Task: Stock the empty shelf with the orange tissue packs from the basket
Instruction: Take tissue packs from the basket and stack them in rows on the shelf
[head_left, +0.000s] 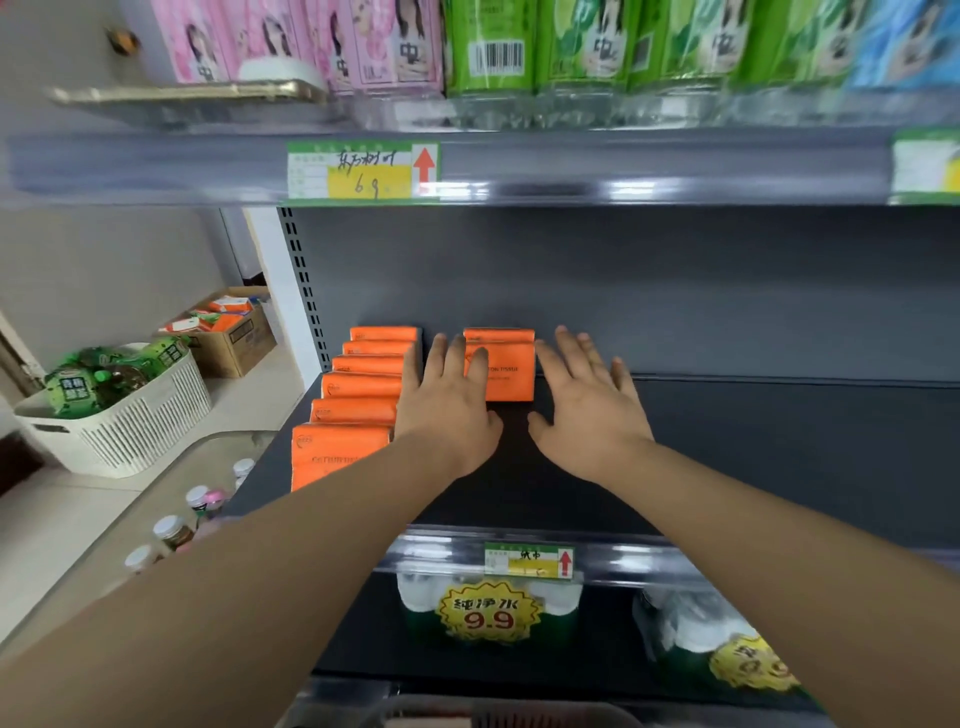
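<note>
Near edge: rim of a grey basket (498, 716), blurred, contents hidden.
Lower level: water bottles (415, 597) behind a yellow price burst (488, 613).
Shelf (727, 467): dark and flat, with packs only at its left end.
Left hand (447, 410): palm down, fingers straight and together. The fingertips lie against the lone pack's left edge and front, and nothing is gripped.
Right hand (587, 410): palm down, fingers spread flat, just right of the lone pack (I cannot tell whether it is touching).
Row of orange tissue packs (358, 387): six stand on edge at the shelf's left end. They are lined up near to far, with broad printed faces turned to the near side.
Lone pack (506, 374): orange, upright between the two hands, just right of the row's far end. Its printed face looks near and its top edge runs left to right (the face looks almost square, so the long axis is unclear).
Floor, left: white basket (140, 415) holding green bottles (93, 379), with a cardboard box (234, 343) farther back.
Above: pink bottles (363, 47) and green-labelled bottles (571, 41) on the upper level.
</note>
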